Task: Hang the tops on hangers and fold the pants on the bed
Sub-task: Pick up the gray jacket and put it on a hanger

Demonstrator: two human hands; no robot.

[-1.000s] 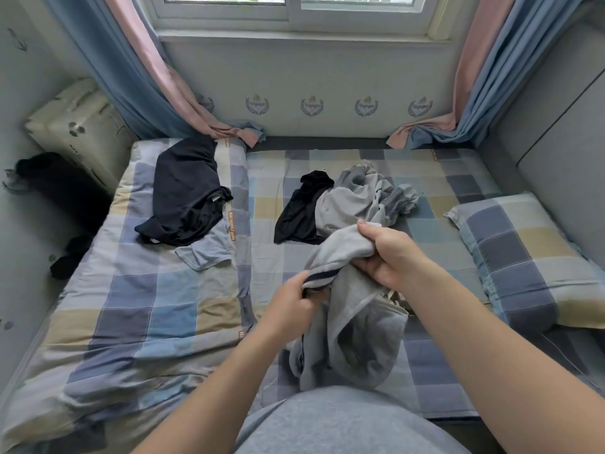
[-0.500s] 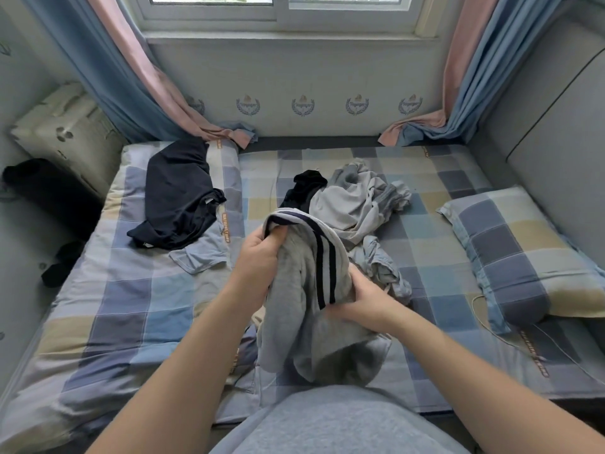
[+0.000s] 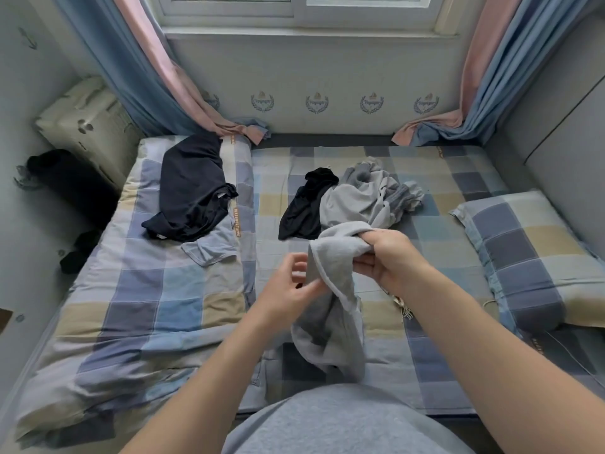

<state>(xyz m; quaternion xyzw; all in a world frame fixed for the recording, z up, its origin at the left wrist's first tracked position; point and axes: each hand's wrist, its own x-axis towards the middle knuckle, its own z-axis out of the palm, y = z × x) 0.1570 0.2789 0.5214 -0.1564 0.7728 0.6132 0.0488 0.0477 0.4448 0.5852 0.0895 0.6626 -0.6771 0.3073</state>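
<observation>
Both hands work the grey garment (image 3: 330, 326): right hand (image 3: 391, 257) clamped on its bunch, left hand (image 3: 289, 291) seemingly pinching its hem, so find the waistband first.

The bunched grey garment (image 3: 337, 339) cannot be told as top or pants.

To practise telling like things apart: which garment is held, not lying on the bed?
The light grey garment in front: the right hand grips its top, the left hand pinches its edge. The navy top, black garment and grey pile lie untouched.
</observation>
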